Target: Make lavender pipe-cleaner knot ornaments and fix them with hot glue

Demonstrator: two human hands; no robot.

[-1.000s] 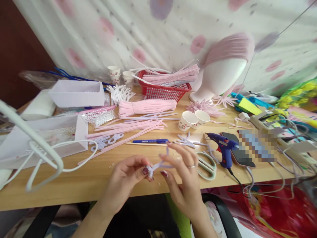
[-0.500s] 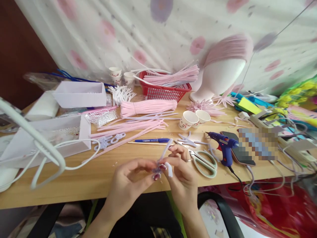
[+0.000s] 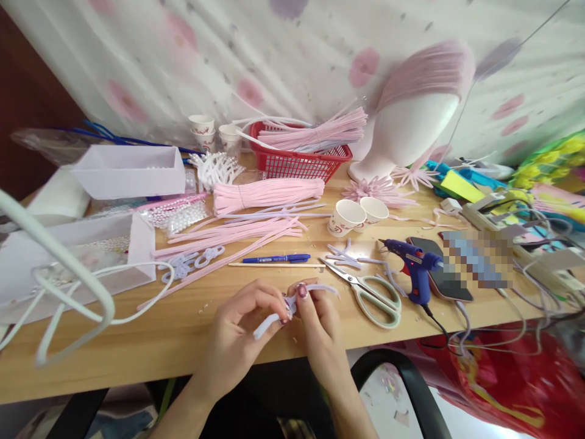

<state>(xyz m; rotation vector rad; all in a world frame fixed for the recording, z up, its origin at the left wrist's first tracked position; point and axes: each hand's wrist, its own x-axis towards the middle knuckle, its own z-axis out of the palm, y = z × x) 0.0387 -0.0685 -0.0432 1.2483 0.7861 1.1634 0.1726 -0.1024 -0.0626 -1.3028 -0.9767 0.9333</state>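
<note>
My left hand (image 3: 247, 323) and my right hand (image 3: 320, 320) meet above the front of the wooden table. Between them is a pale lavender pipe cleaner (image 3: 265, 326), pinched by the fingertips of both. One end sticks out toward the lower left, past my left thumb. The other, thin end curves out to the right over my right fingers. Its middle part looks twisted or bent, though my fingertips partly hide it. To the right of my right hand lie scissors (image 3: 377, 301) with pale green handles, their blades pointing to the upper left.
A blue pen (image 3: 276, 259) and a thin wooden stick lie beyond my hands. A blue glue gun (image 3: 418, 268) rests by a phone at right. Pink pipe cleaners (image 3: 267, 196), paper cups (image 3: 346, 218), a red basket (image 3: 299, 164) and a foam head (image 3: 411, 122) stand farther back. White boxes are at left.
My hands have turned the pipe cleaner: its end that stood up now lies out to the side. My right hand has drawn back from the scissors, and their blades now show fully.
</note>
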